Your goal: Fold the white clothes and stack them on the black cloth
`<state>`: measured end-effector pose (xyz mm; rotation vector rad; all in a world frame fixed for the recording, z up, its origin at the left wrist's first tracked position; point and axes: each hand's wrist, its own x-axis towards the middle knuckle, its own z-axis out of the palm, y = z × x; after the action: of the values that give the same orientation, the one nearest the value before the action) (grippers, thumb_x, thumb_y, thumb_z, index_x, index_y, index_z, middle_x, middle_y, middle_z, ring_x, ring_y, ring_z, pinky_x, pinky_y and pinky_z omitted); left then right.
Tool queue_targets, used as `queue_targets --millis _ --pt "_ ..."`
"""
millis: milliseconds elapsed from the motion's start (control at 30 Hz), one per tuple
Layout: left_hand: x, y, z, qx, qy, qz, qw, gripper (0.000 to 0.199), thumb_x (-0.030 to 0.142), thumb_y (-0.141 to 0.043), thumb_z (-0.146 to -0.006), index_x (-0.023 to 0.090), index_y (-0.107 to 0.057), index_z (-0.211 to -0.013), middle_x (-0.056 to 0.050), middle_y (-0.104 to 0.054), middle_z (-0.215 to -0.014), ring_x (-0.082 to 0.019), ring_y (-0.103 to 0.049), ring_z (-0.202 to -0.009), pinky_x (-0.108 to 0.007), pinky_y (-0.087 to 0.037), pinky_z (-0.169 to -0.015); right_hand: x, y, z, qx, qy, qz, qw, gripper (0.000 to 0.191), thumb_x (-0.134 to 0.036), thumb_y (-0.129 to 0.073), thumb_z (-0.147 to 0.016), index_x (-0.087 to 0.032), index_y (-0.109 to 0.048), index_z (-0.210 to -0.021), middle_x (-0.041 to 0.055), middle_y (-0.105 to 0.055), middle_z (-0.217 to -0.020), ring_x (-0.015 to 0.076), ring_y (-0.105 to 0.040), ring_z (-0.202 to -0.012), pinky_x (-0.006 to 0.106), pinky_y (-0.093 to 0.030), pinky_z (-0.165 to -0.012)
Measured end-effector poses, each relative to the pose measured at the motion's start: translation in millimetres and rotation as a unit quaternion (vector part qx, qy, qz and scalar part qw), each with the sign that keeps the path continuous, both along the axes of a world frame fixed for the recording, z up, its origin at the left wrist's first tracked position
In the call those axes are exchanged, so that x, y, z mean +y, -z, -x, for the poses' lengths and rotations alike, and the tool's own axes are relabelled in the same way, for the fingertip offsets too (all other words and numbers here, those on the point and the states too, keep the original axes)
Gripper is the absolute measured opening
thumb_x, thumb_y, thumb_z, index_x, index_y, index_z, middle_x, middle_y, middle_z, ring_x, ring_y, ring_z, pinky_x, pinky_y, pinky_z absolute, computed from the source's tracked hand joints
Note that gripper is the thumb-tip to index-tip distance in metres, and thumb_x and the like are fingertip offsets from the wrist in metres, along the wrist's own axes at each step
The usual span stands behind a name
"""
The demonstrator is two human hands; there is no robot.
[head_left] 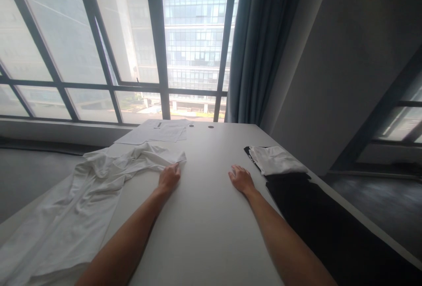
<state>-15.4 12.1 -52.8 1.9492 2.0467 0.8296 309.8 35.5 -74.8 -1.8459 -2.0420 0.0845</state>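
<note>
A rumpled white garment (95, 189) lies over the left side of the white table (204, 224), one narrow part stretching right. My left hand (169, 177) is closed on the end of that part. My right hand (241, 179) rests on the bare tabletop with its fingers apart, holding nothing. Just to the right of it, a folded white cloth (280, 160) lies on a folded black cloth with some white lettering. Nearer to me on the right, a large black cloth (323, 220) is spread along the table's edge.
White paper sheets (154, 131) lie at the table's far left. Two round holes are near the far edge. Beyond stand large windows and a dark curtain (260, 44), with a slanting grey wall at the right.
</note>
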Motion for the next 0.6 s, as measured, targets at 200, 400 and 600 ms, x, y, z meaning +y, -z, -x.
queue_targets --millis 200,400,600 --pt "-21.8 4.1 -57.0 -0.191 0.329 0.062 0.923 0.052 0.039 -0.065 -0.083 0.013 -0.065 -0.128 -0.012 -0.075 -0.104 -0.024 -0.067 -0.093 -0.037 -0.051 -0.089 -22.6 -9.4 39.6 0.028 -0.233 -0.095 0.967 0.070 -0.022 -0.062 -0.080 -0.017 -0.044 -0.147 0.0122 -0.046 -0.148 0.0246 -0.043 -0.133 0.038 -0.036 -0.109" --pt "-35.7 -4.2 -70.2 -0.192 0.401 0.068 0.893 0.045 0.040 -0.065 -0.084 0.014 -0.070 -0.120 -0.011 -0.076 -0.098 -0.023 -0.068 -0.089 -0.035 -0.052 -0.087 -27.8 -22.5 43.1 -0.040 -0.250 -0.035 0.967 0.020 -0.022 -0.057 -0.087 -0.022 -0.077 -0.091 0.0062 -0.072 -0.105 0.0207 -0.060 -0.103 0.032 -0.041 -0.094" --pt "-16.1 -24.4 -27.5 -0.043 0.212 0.022 0.976 0.033 0.028 -0.054 -0.087 0.018 -0.073 -0.113 -0.011 -0.074 -0.109 -0.023 -0.068 -0.099 -0.033 -0.049 -0.093 -14.1 -26.6 -4.3 -0.104 0.066 -0.015 0.992 0.033 -0.011 -0.043 -0.092 -0.015 -0.075 -0.101 0.0145 -0.071 -0.108 0.0247 -0.061 -0.105 0.036 -0.034 -0.097"
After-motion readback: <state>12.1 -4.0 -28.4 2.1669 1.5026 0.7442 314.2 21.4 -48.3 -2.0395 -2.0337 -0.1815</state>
